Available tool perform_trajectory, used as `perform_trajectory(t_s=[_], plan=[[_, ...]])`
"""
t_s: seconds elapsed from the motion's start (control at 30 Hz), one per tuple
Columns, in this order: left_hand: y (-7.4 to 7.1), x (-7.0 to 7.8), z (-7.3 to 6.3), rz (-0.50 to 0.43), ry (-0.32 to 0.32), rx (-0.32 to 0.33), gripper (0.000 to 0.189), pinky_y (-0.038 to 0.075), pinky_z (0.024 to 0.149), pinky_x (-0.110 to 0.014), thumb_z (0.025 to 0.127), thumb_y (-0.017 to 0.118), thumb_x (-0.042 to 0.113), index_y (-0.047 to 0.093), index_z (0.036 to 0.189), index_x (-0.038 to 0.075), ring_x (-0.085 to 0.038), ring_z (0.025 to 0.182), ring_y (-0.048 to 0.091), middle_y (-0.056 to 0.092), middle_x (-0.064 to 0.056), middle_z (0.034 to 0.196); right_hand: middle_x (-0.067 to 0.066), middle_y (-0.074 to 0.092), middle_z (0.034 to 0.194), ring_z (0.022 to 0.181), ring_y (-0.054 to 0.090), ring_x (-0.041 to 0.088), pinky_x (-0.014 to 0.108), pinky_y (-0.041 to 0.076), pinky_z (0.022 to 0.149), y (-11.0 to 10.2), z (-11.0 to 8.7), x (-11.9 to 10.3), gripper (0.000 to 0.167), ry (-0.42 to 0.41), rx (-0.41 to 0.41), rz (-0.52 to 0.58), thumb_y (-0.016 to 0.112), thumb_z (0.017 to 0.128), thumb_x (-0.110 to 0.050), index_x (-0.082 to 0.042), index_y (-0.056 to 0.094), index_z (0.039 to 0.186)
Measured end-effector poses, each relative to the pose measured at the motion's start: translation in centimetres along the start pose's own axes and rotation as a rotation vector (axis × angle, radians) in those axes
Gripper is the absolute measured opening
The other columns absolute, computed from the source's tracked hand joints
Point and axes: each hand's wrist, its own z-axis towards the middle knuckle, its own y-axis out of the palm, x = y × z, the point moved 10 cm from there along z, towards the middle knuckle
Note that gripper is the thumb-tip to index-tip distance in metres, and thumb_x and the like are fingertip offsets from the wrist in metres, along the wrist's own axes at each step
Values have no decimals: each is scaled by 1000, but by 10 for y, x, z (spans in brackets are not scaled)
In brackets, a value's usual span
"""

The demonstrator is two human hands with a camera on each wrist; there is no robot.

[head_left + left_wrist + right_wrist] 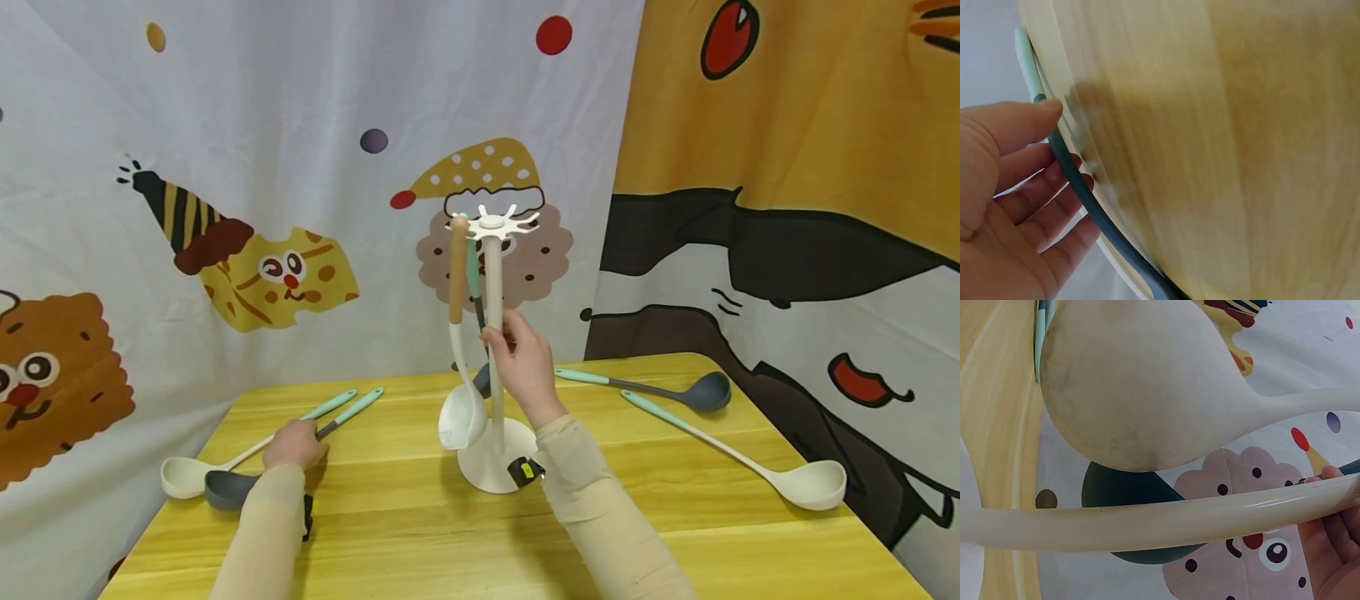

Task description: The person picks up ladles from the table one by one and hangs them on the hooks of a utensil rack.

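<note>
A white utensil stand (492,283) with a hooked top and round base stands mid-table. My right hand (528,367) grips its pole (1147,524) about halfway up. From the stand hang a white ladle (462,417) with a wooden handle and, partly hidden behind it, a dark grey ladle (1116,484) with a green handle. At the left, my left hand (295,446) holds a dark grey ladle (228,490) by its shaft (1085,194), thumb on one side and fingers on the other. Close beside it lies a cream ladle (183,477) with a green handle.
On the right of the wooden table (405,533) lie another dark grey ladle (707,392) and a cream ladle (813,485), both green-handled. A printed curtain (300,83) hangs right behind the table's far edge.
</note>
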Motion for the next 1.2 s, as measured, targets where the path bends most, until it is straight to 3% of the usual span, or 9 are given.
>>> perform_trajectory(t_s=[0.43,0.87,1.0,1.2], plan=[[1,-7,2,-12,-23,20,18,53,67,-55,90,59,2,69,104,-2,-40,86,63,65,-22,95,4,68,90,77,63,19,36,55,69,1,1,-2,17,-14,3,0,61,100,-24,-10,64,109],[1,-7,1,-6,-26,25,16,53,68,-54,87,65,1,69,102,-2,-37,85,63,66,-20,95,3,67,89,76,63,18,36,55,68,2,1,-2,16,2,-4,5,60,101,-25,-11,64,108],[0,-2,-1,4,-14,24,13,53,67,-53,87,66,3,70,99,-1,-36,83,63,66,-18,92,3,67,89,76,62,19,36,55,68,1,0,-2,17,-5,-2,3,61,100,-25,-11,64,108],[-4,13,-1,6,54,61,9,52,66,-51,87,69,4,69,95,2,-33,78,62,65,-15,88,3,67,88,76,61,19,36,54,68,0,0,-2,18,-19,4,3,61,100,-25,-10,64,109]])
